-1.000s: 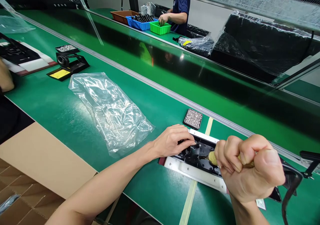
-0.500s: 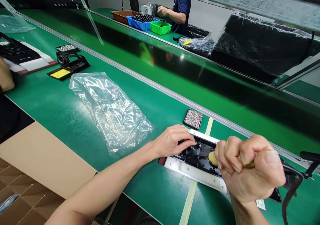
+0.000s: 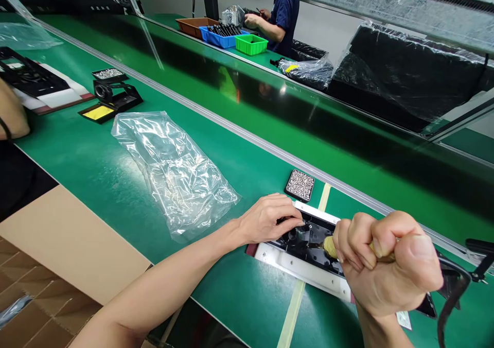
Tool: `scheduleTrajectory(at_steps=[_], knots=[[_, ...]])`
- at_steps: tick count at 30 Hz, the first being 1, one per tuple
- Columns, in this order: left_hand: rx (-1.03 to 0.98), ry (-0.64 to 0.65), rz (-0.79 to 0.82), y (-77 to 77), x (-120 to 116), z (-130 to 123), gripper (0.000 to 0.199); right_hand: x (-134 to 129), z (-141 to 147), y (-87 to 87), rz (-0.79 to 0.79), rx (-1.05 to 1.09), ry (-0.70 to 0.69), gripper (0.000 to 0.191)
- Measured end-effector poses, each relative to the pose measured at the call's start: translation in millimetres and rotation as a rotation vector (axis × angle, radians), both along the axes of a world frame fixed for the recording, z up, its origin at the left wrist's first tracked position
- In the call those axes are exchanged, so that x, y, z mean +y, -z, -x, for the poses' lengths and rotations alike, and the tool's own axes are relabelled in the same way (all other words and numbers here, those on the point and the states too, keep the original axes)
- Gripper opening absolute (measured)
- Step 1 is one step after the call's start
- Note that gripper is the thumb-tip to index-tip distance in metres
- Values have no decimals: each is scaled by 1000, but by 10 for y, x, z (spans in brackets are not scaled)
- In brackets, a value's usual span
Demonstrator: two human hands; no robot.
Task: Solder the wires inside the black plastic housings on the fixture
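Observation:
My right hand [image 3: 389, 260] is wrapped in a fist around a yellow-handled soldering iron [image 3: 331, 246]. Its metal tip points down into a long black plastic housing [image 3: 297, 244]. That housing lies in a white fixture [image 3: 297, 265] with dark red ends. At the housing's left part is my left hand [image 3: 270, 216], thumb and forefinger closed together over it; whatever they pinch is too small to make out. Just beyond the fixture stands a small black tray [image 3: 300, 185] of tiny metal pieces.
A clear plastic bag [image 3: 173, 173] lies left of my forearm. Farther left are a holder with a yellow sponge [image 3: 98, 112], another fixture [image 3: 46, 88] and a person's arm [image 3: 13, 111]. A metal rail [image 3: 239, 132] runs behind; a black cable [image 3: 450, 307] hangs at right.
The camera view has shifted slightly, moving the scene a little to the right. Both hands keep almost the same pose on the housing and iron. The person at left has shifted an arm slightly.

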State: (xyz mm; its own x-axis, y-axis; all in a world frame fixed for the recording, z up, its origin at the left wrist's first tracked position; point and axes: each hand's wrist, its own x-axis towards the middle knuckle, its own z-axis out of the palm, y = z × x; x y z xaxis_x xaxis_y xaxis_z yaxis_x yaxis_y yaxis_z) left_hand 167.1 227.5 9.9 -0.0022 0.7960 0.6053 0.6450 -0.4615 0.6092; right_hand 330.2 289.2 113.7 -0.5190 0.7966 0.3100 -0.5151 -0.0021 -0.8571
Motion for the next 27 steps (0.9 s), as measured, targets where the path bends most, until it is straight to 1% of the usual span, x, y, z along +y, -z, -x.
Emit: scheduleTrajectory(at_steps=[5,10,14,18,22,27], knots=[[-6,5,-19,-17,6,-3,19,14,1,8,5,-15,-8,42],[-11,7,-15,-6,2,1,14,-6,34,-6,-10,-8,19,41],[-4,0,-4,6,-23,6,13,-38,76,-5,-7,-11,40,42],[-8,0,19,26,-43,18,13,-67,104,26,0,-8,51,42],[-9,0,42,58,-49,39,16,-83,111,51,9,10,39,38],[-13,-3,57,87,-65,63,17,-94,123,64,23,11,42,40]])
